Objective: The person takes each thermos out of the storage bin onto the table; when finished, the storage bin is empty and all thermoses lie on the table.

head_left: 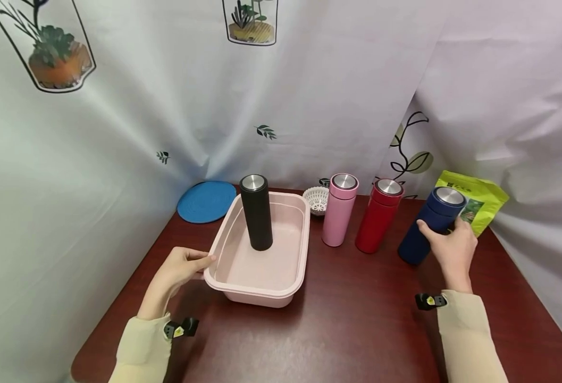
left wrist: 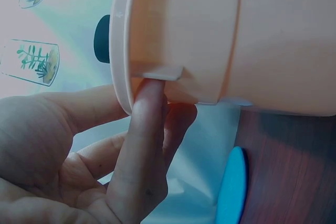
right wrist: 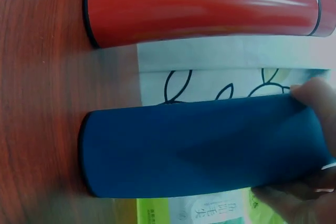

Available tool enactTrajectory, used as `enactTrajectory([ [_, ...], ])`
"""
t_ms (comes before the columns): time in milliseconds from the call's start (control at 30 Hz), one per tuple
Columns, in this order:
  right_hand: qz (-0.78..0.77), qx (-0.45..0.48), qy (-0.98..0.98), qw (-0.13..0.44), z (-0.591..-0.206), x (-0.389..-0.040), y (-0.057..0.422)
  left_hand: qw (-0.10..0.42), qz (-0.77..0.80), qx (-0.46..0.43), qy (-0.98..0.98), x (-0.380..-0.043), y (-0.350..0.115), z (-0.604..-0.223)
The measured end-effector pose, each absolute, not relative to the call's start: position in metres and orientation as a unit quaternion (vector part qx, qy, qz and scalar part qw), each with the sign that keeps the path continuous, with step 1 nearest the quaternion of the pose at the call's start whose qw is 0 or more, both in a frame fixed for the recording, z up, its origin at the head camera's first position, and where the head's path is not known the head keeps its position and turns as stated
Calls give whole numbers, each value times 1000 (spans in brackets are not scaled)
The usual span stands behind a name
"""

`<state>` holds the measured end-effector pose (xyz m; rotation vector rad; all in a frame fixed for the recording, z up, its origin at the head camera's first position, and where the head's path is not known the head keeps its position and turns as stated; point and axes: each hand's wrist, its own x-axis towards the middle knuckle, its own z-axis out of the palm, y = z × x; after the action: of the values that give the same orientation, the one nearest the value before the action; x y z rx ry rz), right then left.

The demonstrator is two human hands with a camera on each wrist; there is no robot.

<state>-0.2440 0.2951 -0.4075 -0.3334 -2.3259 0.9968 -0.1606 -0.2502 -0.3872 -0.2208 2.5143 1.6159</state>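
Observation:
My left hand (head_left: 182, 267) pinches the left rim of a pale pink plastic basin (head_left: 261, 292), thumb on top and fingers beneath the lip, as the left wrist view shows. Inside the basin a black thermos (head_left: 258, 218) stands upright. On the right, my right hand (head_left: 453, 247) grips a dark blue thermos (head_left: 417, 236) round its upper body, thumb on one side and fingers on the other. Its base is close over the table in the right wrist view. A red thermos (head_left: 377, 221) and a pink thermos (head_left: 338, 215) stand to its left.
A blue round mat (head_left: 206, 202) lies at the back left of the dark red table (head_left: 352, 319). Behind the pink thermos sits a small white lattice basket (head_left: 316, 199). A yellow-green packet (head_left: 488, 199) leans behind the blue thermos. Printed curtains (head_left: 319, 96) close off the back and sides.

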Motion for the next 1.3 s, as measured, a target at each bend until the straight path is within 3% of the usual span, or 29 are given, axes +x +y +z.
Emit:
enactTrajectory([
  [267,377,-128,-874,278,-405,-250,290,68,547,-81,831,-160,-251,-392],
  [533,485,-174,-829,217,-410,-253,288,63,543,-94,832,-155,-254,-398],
  [933,537,-193,-789,227,-416,-222,282,56,542,-93,833,-154,-251,-395],
  [1300,554,-173,-757,300,-424,-201,257,62,546,-79,832,-160,-251,-391],
])
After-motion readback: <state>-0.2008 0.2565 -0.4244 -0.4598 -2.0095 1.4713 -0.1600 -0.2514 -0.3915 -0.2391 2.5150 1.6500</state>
